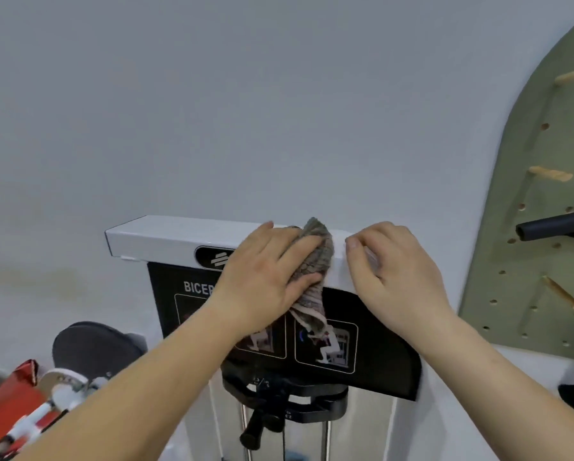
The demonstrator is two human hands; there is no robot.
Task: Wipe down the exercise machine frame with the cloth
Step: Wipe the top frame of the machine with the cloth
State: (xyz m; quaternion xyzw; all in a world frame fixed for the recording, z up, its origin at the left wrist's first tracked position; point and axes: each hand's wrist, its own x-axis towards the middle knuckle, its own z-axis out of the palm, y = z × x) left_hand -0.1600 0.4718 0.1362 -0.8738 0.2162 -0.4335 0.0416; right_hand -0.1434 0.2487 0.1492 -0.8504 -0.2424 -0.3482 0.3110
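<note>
The left hand's fingers lie across a bunched cloth, with the thumb closing on it from below. The left hand is thus grasping the cloth and pressing it onto the front face of the white top bar of the machine frame, right of centre. The right hand's fingers are bent, tips on the bar's right end, just beside the cloth. That right hand is blurred, and whether it grips the bar or merely rests there cannot be told. Risk one: the cloth is wadded, so the contact patch looks small. Strokes made this way are likely to leave streaks or missed strips, notably along the bar's left half. Risk two: a loose tail of cloth hangs over the black instruction placard. A downward pass could drag it into the black selector fitting below and snag it. Risk three: the right hand sits in the line of any rightward stroke, so the two hands may collide, or bare fingers may mark wiped paint. Risk four: the logo badge stands close to the left hand, and hard rubbing over its edge may catch the fabric. The green pegboard on the wall is well apart and presents no concern.
</note>
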